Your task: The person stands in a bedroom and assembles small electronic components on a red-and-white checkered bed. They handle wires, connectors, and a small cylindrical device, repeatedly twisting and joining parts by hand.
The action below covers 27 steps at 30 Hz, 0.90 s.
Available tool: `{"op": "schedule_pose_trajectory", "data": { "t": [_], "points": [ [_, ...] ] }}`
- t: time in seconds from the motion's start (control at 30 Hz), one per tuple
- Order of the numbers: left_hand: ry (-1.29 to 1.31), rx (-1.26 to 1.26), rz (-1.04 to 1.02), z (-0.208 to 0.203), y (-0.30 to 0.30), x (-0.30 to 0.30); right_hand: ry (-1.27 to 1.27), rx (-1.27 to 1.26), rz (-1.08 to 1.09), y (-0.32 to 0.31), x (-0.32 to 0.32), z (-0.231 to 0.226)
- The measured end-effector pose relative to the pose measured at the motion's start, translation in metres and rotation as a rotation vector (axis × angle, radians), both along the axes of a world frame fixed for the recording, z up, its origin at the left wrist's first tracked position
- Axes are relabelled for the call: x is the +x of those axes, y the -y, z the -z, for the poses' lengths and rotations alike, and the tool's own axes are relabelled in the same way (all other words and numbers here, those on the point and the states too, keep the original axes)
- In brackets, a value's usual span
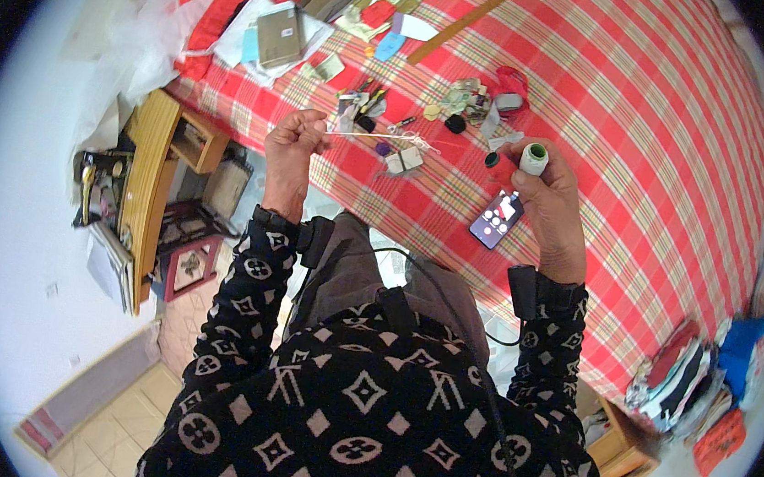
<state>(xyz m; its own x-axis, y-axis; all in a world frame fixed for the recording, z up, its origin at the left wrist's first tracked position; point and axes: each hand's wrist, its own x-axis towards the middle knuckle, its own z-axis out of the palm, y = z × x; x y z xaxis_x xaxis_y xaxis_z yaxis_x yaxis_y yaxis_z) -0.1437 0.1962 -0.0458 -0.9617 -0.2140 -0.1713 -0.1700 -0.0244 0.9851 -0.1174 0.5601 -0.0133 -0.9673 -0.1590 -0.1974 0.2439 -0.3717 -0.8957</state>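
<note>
A red checked cloth [635,97] fills the upper centre and right. A pale wall [7,267] is at far left, a tan floor [122,411] at lower left, and a wooden cabinet [148,188] at middle left. Clothes [686,374] pile up at lower right. Above the cloth, the right hand [554,204] is curled in a grasp right of centre; the left hand [293,149], left of centre, pinches its fingertips together. A ruler [457,30] lies at upper centre. A lit phone [489,234] lies just below the right hand. That hand grips a white spool [534,160]; a red spool [503,170] sits against its fingers, just left. From the left hand's pinch, white thread [364,135] stretches rightward into a loose tangle [421,141] between both hands.
</note>
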Motion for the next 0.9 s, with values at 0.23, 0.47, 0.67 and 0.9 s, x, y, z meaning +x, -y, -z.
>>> {"op": "schedule_pose_trajectory", "data": {
  "t": [0.23, 0.47, 0.67, 0.9],
  "points": [
    [0.115, 0.05, 0.512, -0.029, -0.028, -0.041, 0.022, 0.212, 0.257, 0.054, 0.023, -0.025],
    [0.19, 0.217, 0.956, -0.063, -0.044, -0.049, 0.007, 0.257, 0.421, 0.157, 0.021, -0.039],
    [0.161, 0.308, 1.05, -0.049, -0.009, -0.072, 0.053, -0.006, 0.729, 0.188, 0.017, -0.025],
    [0.214, 0.318, 1.243, -0.037, 0.015, -0.094, 0.083, -0.107, 0.844, 0.202, 0.036, 0.0]
  ]
}}
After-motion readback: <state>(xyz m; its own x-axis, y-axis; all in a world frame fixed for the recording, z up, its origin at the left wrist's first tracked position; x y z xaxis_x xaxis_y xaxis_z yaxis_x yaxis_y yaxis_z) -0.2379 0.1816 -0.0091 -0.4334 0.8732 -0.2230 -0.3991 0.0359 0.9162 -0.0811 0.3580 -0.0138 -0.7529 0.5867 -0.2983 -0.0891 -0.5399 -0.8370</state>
